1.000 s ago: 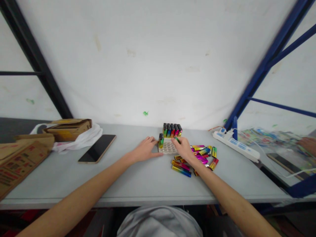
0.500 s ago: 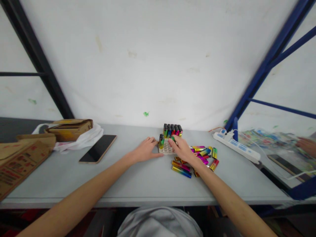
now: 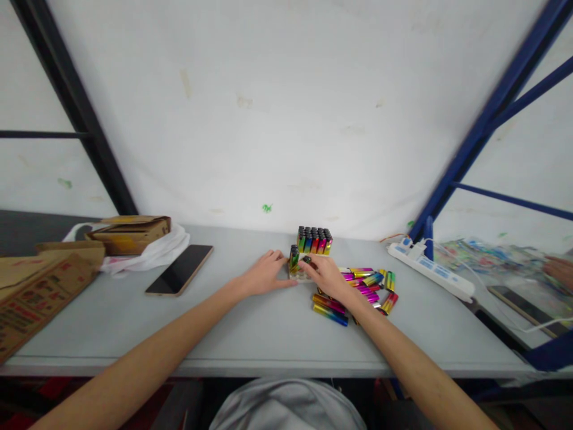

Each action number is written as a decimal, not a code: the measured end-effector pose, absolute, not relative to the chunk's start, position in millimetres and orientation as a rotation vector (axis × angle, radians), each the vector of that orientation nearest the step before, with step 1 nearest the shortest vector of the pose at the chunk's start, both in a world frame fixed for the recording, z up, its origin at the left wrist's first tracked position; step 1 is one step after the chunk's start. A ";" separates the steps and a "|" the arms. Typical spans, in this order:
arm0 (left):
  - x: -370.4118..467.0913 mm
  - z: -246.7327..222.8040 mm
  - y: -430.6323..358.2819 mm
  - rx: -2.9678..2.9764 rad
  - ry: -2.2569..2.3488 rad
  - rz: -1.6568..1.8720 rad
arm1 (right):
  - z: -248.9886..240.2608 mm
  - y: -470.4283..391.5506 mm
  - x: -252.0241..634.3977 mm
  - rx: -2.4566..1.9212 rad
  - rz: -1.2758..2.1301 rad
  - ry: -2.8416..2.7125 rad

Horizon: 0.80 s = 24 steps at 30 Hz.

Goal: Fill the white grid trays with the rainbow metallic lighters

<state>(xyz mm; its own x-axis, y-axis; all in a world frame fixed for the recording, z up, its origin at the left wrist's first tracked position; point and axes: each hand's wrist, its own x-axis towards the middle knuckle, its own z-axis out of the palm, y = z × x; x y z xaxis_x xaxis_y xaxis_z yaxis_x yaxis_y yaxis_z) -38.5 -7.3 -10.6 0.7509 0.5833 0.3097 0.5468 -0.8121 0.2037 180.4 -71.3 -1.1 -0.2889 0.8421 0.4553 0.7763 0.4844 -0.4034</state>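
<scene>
A pale tray with round holes [image 3: 299, 276] lies on the table between my hands, its right part hidden by my right hand. A few metallic rainbow lighters with black tops [image 3: 293, 258] stand upright in its left end. My left hand [image 3: 267, 275] rests against the tray's left side, fingers stretched and thumb lying apart along the front edge. Over the tray, my right hand [image 3: 324, 275] pinches a dark-topped lighter [image 3: 307, 260], mostly covered by the fingers. A full block of upright lighters [image 3: 315, 240] stands just behind. Right of the tray, loose shiny lighters [image 3: 330, 313] lie in a pile, partly under my right forearm.
On the left are a black phone [image 3: 179, 270], a white plastic bag [image 3: 150, 254] and cardboard boxes [image 3: 49, 286]. To the right lies a white power strip [image 3: 430, 272] with cables, beside a blue metal frame [image 3: 465, 143]. Another person's hand [image 3: 559, 269] shows at the far right.
My right hand has shifted slightly left and lower over the tray with the lighter, closer to the standing ones. My left hand stays at the tray's side.
</scene>
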 end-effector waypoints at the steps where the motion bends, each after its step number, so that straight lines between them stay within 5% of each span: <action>1: -38.5 -10.8 -7.2 2.846 0.917 0.553 | -2.3 -69.7 180.4 -1.345 0.120 -2.138; 10: -38.6 -13.7 -5.0 2.860 0.888 0.564 | -0.6 -65.5 163.8 -1.461 -0.274 -2.322; 24: -39.6 -12.1 -0.3 2.807 0.929 0.545 | 21.4 -66.4 311.7 -1.584 0.204 -2.068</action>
<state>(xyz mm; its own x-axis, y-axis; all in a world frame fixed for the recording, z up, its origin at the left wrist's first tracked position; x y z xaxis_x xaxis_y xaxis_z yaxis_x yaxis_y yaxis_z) -39.6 -0.3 -12.1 0.7445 0.5987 0.2954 0.5499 -0.8008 0.2373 311.7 -66.4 21.4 -0.1787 0.9335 0.3110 0.8546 0.3039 -0.4211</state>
